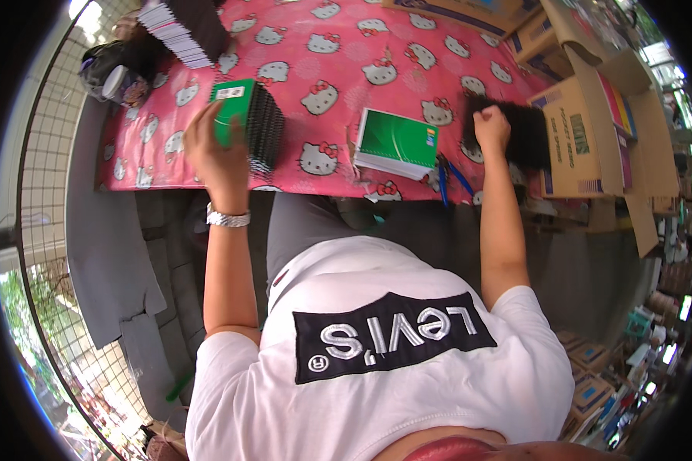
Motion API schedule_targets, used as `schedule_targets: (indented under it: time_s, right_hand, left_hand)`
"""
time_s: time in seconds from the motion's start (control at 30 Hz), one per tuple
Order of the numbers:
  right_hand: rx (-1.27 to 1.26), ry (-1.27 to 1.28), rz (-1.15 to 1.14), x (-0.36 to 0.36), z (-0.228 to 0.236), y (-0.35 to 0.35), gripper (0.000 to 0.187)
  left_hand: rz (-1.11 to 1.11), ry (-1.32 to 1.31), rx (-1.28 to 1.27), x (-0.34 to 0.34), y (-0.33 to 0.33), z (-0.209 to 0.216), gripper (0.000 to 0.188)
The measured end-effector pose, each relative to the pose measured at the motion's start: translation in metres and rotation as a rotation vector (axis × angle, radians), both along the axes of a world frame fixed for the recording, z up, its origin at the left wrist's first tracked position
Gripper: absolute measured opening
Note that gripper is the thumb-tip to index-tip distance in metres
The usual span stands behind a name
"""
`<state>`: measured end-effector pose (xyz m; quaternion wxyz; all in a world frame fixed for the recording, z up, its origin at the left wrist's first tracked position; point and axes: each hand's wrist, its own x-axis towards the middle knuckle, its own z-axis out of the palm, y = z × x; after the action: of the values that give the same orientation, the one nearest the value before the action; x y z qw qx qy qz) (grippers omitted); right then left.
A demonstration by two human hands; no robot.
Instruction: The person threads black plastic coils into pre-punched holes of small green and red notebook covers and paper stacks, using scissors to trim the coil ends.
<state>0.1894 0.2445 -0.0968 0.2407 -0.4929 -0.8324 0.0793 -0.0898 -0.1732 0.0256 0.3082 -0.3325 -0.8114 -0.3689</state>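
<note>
My left hand (pixel 217 157), smeared by motion, is at the left side of a tall stack of green spiral notebooks (pixel 237 110). Its fingers look stretched out, with the thumb apart and nothing visible held. My right hand (pixel 493 127) is closed at the left edge of a dark, bristly pile (pixel 520 137) that looks like black binding coils. What the fingers grip there is hidden. Between my hands lies a shorter stack of green notebooks (pixel 397 142) with white page edges. Blue-handled pliers (pixel 447 178) rest just right of it, near the table's front edge.
A pink cat-patterned cloth (pixel 319 96) covers the table. Open cardboard boxes (pixel 577 142) stand on the right, with more cartons (pixel 477 14) behind. At the far left are another notebook stack (pixel 183 32), a jar (pixel 124 86) and a dark bag (pixel 100 65).
</note>
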Motion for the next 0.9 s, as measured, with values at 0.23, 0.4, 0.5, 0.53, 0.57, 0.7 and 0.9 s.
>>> schedule_targets:
  time_s: [0.23, 0.4, 0.5, 0.53, 0.57, 0.7, 0.9]
  right_hand:
    - [-0.32, 0.556, 0.184, 0.007, 0.064, -0.057, 0.026]
    - [-0.848, 0.952, 0.177, 0.044, 0.07, -0.116, 0.025]
    - [-1.003, 1.006, 0.152, 0.052, 0.045, -0.153, 0.019]
    - [-1.064, 1.004, 0.141, 0.053, 0.041, -0.164, 0.022]
    - [-1.097, 1.003, 0.122, 0.048, 0.047, -0.178, 0.024]
    - [-1.126, 1.025, 0.092, 0.029, 0.048, -0.208, 0.032]
    - [-0.981, 0.932, 0.154, 0.024, 0.046, -0.213, 0.031]
  left_hand:
    - [-0.929, 0.16, -0.742, 0.103, 0.125, -0.027, 0.033]
    - [-1.068, -0.12, -0.886, 0.08, 0.148, -0.012, 0.032]
    - [-1.091, -0.04, -0.884, 0.077, 0.154, -0.014, 0.031]
    - [-1.07, 0.045, -0.87, 0.082, 0.152, -0.02, 0.032]
    - [-1.05, 0.13, -0.857, 0.086, 0.151, -0.023, 0.032]
    - [-1.083, -0.024, -0.931, 0.082, 0.155, -0.014, 0.037]
    - [-1.156, -0.083, -0.766, 0.072, 0.156, -0.015, 0.034]
